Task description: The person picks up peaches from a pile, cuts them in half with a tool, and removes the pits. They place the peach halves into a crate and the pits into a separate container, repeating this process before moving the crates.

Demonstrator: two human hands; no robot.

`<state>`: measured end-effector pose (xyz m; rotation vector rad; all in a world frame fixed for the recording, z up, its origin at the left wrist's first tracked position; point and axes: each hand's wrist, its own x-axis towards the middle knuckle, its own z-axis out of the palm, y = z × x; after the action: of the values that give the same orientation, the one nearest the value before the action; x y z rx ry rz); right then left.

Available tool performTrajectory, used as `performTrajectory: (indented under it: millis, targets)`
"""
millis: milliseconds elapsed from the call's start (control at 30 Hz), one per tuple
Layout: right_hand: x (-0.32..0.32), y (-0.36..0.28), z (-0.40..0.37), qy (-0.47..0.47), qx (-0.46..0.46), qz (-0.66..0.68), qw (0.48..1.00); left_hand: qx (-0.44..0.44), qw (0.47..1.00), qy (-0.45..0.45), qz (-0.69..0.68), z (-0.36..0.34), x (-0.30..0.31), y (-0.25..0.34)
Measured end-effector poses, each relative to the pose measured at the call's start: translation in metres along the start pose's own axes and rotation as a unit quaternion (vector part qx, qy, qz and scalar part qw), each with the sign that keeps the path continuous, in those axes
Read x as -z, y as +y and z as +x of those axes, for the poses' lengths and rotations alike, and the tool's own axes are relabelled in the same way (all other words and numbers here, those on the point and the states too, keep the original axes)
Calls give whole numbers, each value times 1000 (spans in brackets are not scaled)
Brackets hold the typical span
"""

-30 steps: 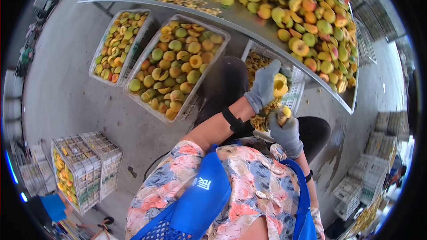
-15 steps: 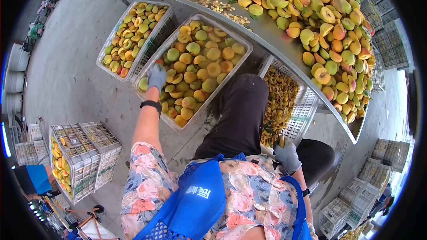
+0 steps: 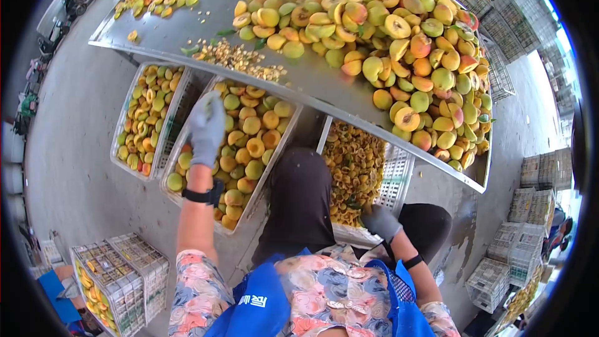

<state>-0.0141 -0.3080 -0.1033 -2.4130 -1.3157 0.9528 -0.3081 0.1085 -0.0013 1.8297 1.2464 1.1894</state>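
My left hand (image 3: pixel 206 126), in a grey glove, is raised above the left side of a crate (image 3: pixel 167 182) of peaches, many of them halved. Its fingers are smeared by motion, and nothing shows clearly in them. My right hand (image 3: pixel 382 222), also gloved, has its fingers curled at the near edge of a crate (image 3: pixel 399 175) of brownish-yellow fruit scraps (image 3: pixel 354 168). Whatever those fingers hold is too dark and small to make out. Ahead, a big heap of cut peaches (image 3: pixel 399 50) lies on the metal table (image 3: pixel 312 78).
Pale pits (image 3: pixel 234 61) lie near the table's raised edge. Another crate of peaches (image 3: pixel 147 112) stands left of mine, partly under the table. Stacked full crates (image 3: pixel 125 281) stand at lower left, and more crates (image 3: pixel 490 284) at right. My knee (image 3: pixel 301 181) sits between two crates.
The view has shifted, showing more of the table's left part. My left hand has come up out of the peaches. My right hand stays by the scraps; the yellowish piece at its fingers no longer shows.
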Motion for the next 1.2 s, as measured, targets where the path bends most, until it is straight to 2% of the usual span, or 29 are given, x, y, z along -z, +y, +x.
performTrajectory:
  millis: [33, 67, 100, 133, 167, 233, 267, 333, 400, 467, 500, 600, 667, 733, 833, 867, 933, 967, 1033, 1100, 1200]
  targets:
    - [25, -34, -5, -96, -185, 122, 970, -34, 999, -2, 9, 16, -29, 7]
    - [14, -26, -2, -33, -150, 163, 975, -2, 999, -35, 16, 29, -53, 35]
    - [10, -18, 5, -16, -155, 244, 957, -80, 995, -49, 37, 50, -81, 29]
    - [8, -12, 9, 2, -161, 326, 931, -50, 993, -88, 68, 67, -108, 36]
    - [10, -8, 11, -1, -159, 330, 931, -21, 986, -128, 100, 81, -134, 43]
    - [15, -2, 16, -5, -152, 338, 929, -45, 959, -169, 222, 105, -188, 25]
    - [12, 7, 20, 18, -126, 282, 951, -55, 940, -186, 281, 112, -210, 20]
    - [-25, 44, 25, 64, -75, 162, 982, 2, 934, -159, 319, 118, -238, 31]
    - [-55, 76, 33, 67, 57, 252, 964, 26, 928, -142, 343, 119, -252, 34]
    - [5, 6, 19, 48, -36, 302, 952, 21, 926, -131, 354, 118, -257, 28]
    - [39, -32, 11, 47, -99, 349, 931, -16, 928, -102, 358, 114, -252, 29]
    - [6, 6, 18, -3, -19, 248, 969, 54, 983, -130, 118, 91, -217, 63]
    - [4, 5, 13, 42, -22, 339, 940, 126, 977, -154, -80, 84, -203, 62]
    - [10, -4, 11, 52, -17, 412, 910, 222, 911, -198, -287, 53, -171, 90]
    - [20, -15, 8, 27, -14, 494, 869, 283, 763, -321, -484, 15, -145, 102]
    - [28, -23, 8, 26, -22, 521, 853, 310, 730, -325, -516, 0, -140, 107]
    - [73, -74, -13, 140, 4, 321, 937, 364, 654, -331, -574, -38, -139, 124]
    - [83, -89, -17, 167, 33, 309, 936, 267, 746, -304, -530, -62, -142, 134]
    - [100, -112, -27, 202, 75, 270, 938, 116, 869, -270, -398, -97, -149, 126]
    - [116, -130, -37, 216, 106, 217, 946, -9, 917, -290, -274, -125, -137, 159]
    - [129, -145, -52, 205, 127, 207, 948, -77, 928, -313, -189, -151, -140, 157]
